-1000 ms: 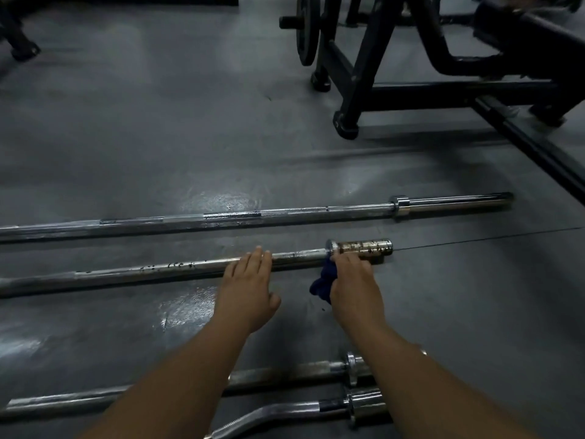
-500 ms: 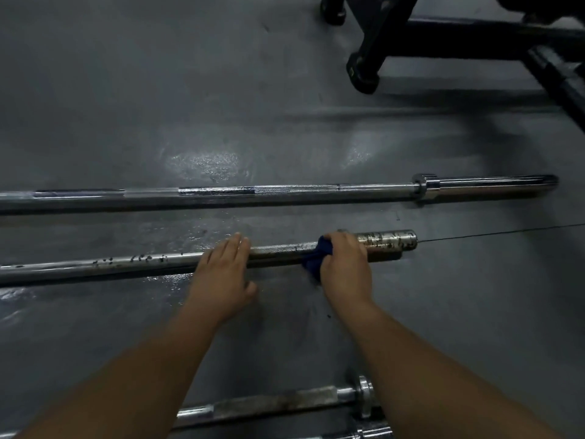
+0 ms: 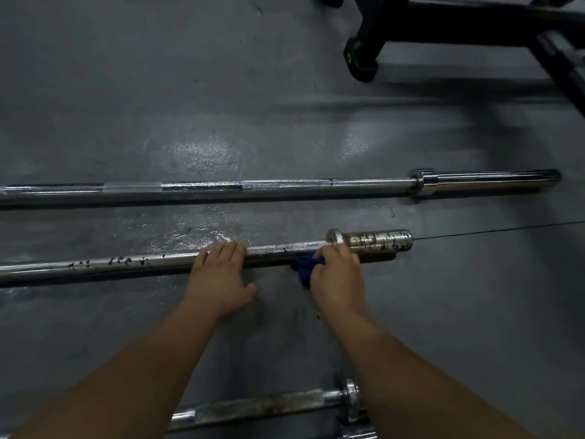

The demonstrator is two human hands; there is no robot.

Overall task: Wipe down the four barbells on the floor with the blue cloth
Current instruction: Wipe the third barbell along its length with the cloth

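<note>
Barbell under left hand, right hand holding blue cloth

No readable text, labels, brands or numbers; dark flecks on the middle barbell spell nothing

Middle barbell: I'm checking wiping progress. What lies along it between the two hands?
In the head view, only bare shaft of the middle barbell runs from the left hand to the blue cloth, which the right hand grips against it.

We see the grey floor bearing a far barbell, middle barbell, near barbell and black frame foot.
</note>
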